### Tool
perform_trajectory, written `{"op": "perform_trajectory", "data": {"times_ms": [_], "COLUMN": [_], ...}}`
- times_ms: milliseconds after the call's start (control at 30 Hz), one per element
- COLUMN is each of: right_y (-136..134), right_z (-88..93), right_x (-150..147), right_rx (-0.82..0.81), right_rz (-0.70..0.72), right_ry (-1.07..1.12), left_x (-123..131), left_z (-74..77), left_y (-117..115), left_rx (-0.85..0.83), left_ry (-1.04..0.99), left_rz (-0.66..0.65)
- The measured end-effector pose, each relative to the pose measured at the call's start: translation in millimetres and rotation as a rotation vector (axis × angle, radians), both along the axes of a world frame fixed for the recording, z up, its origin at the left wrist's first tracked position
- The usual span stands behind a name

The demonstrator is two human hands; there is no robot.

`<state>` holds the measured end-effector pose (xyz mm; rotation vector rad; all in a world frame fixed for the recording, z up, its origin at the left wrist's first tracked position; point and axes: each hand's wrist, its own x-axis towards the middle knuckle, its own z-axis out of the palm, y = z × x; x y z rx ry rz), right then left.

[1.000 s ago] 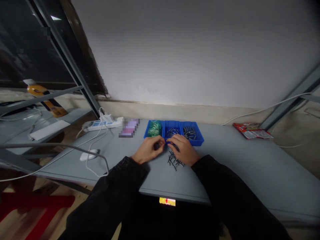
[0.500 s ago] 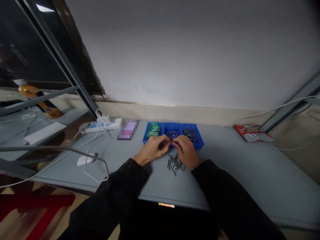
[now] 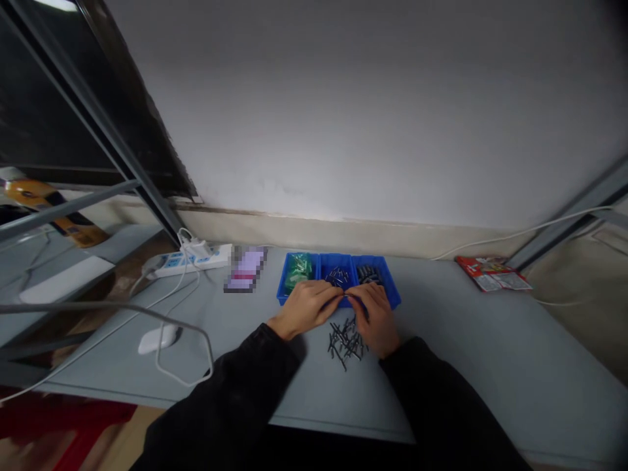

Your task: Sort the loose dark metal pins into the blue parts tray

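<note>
Blue tray (image 3: 390,292) on the table (image 3: 456,347) — what are those hands doing?

Left hand (image 3: 305,309) and right hand (image 3: 377,320) are together at the tray's front edge, fingertips (image 3: 334,297) meeting just over the lip of the middle compartment.

Gripping anything?

Looks like one thin dark pin (image 3: 351,297), pinched between both hands — hard to be sure, it's so small. It seems to lie crosswise, long axis running roughly left to right along the tray's edge.

And the others?

Loose pile of pins (image 3: 347,343) on the table, just beside the right hand, pointing every which way. More pins (image 3: 337,277) lie in the middle compartment, darker stubby pieces (image 3: 369,275) in the right one, green pieces (image 3: 298,271) in the left.

Anything further off?

Power strip (image 3: 189,263) and mouse (image 3: 156,339) to the left, red packet (image 3: 493,273) well off to the right.
</note>
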<state>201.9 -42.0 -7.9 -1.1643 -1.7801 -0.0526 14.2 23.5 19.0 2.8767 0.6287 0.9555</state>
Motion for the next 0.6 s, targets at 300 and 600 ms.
{"op": "perform_trajectory", "data": {"times_ms": [300, 600], "right_y": [19, 28], "right_z": [13.8, 13.8], "right_x": [1, 0], "right_rx": [0.020, 0.180], "right_rz": [0.020, 0.036], "right_ry": [-0.233, -0.338], "left_x": [-5, -7], "left_z": [-6.9, -7.1], "left_y": [0, -1], "left_rx": [0.026, -0.013], "left_ry": [-0.141, -0.209], "left_rz": [0.041, 0.065]}}
